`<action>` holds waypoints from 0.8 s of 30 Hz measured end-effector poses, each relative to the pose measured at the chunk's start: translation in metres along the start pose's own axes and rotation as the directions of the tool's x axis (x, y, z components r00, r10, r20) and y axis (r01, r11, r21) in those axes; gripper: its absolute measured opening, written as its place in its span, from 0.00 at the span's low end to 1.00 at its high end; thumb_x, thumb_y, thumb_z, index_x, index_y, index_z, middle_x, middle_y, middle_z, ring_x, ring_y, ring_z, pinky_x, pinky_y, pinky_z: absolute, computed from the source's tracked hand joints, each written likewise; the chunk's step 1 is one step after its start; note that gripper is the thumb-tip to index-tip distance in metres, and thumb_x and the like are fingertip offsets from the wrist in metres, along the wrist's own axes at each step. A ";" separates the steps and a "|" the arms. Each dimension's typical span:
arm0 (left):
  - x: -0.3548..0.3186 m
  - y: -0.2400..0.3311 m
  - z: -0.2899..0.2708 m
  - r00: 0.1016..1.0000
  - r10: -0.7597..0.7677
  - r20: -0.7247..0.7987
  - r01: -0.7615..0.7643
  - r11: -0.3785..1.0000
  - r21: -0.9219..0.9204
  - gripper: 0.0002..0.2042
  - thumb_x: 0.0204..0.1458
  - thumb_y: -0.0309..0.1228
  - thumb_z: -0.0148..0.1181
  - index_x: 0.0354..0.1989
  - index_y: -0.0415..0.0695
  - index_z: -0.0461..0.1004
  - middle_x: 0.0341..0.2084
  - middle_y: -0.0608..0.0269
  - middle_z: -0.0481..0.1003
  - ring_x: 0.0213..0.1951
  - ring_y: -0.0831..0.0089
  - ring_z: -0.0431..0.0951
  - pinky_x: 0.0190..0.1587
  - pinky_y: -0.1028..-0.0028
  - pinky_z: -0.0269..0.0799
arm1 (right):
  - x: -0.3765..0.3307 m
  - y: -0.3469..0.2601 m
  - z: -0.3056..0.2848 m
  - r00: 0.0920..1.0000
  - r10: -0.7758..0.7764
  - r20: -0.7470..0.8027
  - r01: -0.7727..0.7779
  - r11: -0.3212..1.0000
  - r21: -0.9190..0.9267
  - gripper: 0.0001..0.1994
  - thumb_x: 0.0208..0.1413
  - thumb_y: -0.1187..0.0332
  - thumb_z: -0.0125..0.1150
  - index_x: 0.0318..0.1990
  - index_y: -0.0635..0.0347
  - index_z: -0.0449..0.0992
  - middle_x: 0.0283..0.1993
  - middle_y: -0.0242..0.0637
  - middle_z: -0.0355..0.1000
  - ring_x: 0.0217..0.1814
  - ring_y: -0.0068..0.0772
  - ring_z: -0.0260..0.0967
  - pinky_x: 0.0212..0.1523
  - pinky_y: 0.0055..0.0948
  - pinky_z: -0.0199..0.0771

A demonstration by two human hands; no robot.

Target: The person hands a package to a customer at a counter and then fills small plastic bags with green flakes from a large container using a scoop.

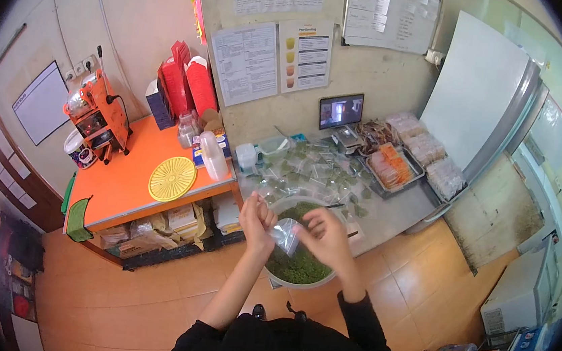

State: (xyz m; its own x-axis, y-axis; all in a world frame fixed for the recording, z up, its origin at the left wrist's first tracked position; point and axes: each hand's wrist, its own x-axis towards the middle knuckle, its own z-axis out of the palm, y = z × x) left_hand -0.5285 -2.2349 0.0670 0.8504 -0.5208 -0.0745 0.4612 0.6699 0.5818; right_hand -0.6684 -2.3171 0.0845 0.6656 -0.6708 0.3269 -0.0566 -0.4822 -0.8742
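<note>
My left hand (258, 224) is closed, its fingers gripping one edge of a small clear plastic bag (285, 237). On the bag's other side is my right hand (327, 237), fingers bent and apart, the thumb close to the bag's edge. Whether that thumb touches the plastic I cannot tell. Both hands are above a large whitish tub (332, 277) of finely chopped green leaves (299, 268). Behind the tub, many small clear packets of green leaves (315, 169) lie spread over the grey table (385, 216).
On the left, an orange counter (122, 177) carries a yellow round lid (172, 178), an orange machine (100, 117) and clear plastic containers (212, 155). At the back right stand a tray of orange-filled packets (390, 167), stacks of pale packets (425, 151) and a small screen (341, 111).
</note>
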 end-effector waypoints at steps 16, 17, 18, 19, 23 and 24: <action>-0.008 -0.014 0.007 0.925 0.099 0.367 -0.364 0.509 0.780 0.07 0.55 0.35 0.61 0.36 0.45 0.77 0.11 0.74 0.63 0.14 0.83 0.62 0.18 0.77 0.56 | 0.005 0.007 -0.039 0.956 -0.286 -0.071 0.241 0.897 -0.370 0.01 0.52 0.74 0.56 0.31 0.61 0.72 0.32 0.44 0.67 0.36 0.52 0.68 0.35 0.41 0.67; -0.026 -0.005 0.026 0.898 -0.097 0.429 -0.375 0.338 0.863 0.09 0.54 0.34 0.62 0.40 0.45 0.79 0.13 0.72 0.68 0.17 0.84 0.65 0.20 0.78 0.60 | 0.003 0.009 -0.041 0.961 -0.275 -0.031 0.238 0.878 -0.416 0.01 0.52 0.74 0.56 0.31 0.60 0.71 0.32 0.45 0.67 0.37 0.53 0.68 0.36 0.42 0.67; -0.025 -0.009 0.025 0.873 -0.138 0.467 -0.411 0.305 0.859 0.08 0.54 0.33 0.62 0.39 0.44 0.79 0.14 0.72 0.69 0.18 0.84 0.65 0.21 0.78 0.60 | 0.001 0.008 -0.040 0.963 -0.270 0.019 0.249 0.857 -0.452 0.01 0.52 0.74 0.55 0.30 0.60 0.71 0.32 0.45 0.68 0.37 0.53 0.68 0.36 0.43 0.67; -0.023 -0.019 0.017 0.846 -0.183 0.501 -0.446 0.274 0.852 0.08 0.54 0.33 0.61 0.38 0.44 0.79 0.15 0.72 0.69 0.19 0.85 0.64 0.22 0.78 0.60 | -0.001 0.007 -0.038 0.963 -0.261 0.068 0.260 0.834 -0.488 0.01 0.52 0.75 0.55 0.30 0.60 0.71 0.33 0.45 0.68 0.37 0.53 0.68 0.36 0.44 0.66; -0.006 -0.045 -0.017 0.801 -0.116 0.588 -0.437 0.558 0.705 0.08 0.54 0.32 0.62 0.36 0.41 0.78 0.17 0.70 0.71 0.20 0.85 0.62 0.23 0.79 0.59 | -0.002 0.002 -0.042 0.993 -0.026 0.118 0.055 0.968 -0.244 0.06 0.53 0.71 0.61 0.30 0.63 0.71 0.25 0.41 0.71 0.25 0.38 0.69 0.29 0.32 0.68; -0.006 -0.046 -0.013 0.798 -0.125 0.590 -0.426 0.576 0.698 0.07 0.54 0.31 0.61 0.36 0.40 0.78 0.17 0.69 0.71 0.20 0.85 0.62 0.23 0.78 0.59 | -0.003 0.007 -0.046 0.990 -0.066 0.126 0.084 0.985 -0.148 0.06 0.53 0.71 0.61 0.30 0.63 0.72 0.25 0.40 0.72 0.24 0.34 0.68 0.28 0.29 0.67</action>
State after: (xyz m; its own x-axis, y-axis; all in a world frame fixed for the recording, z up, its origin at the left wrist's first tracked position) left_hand -0.5516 -2.2558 0.0300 0.4711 -0.8115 0.3456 -0.2727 0.2386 0.9320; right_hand -0.7053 -2.3440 0.0942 0.7564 -0.5613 0.3358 -0.1099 -0.6152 -0.7807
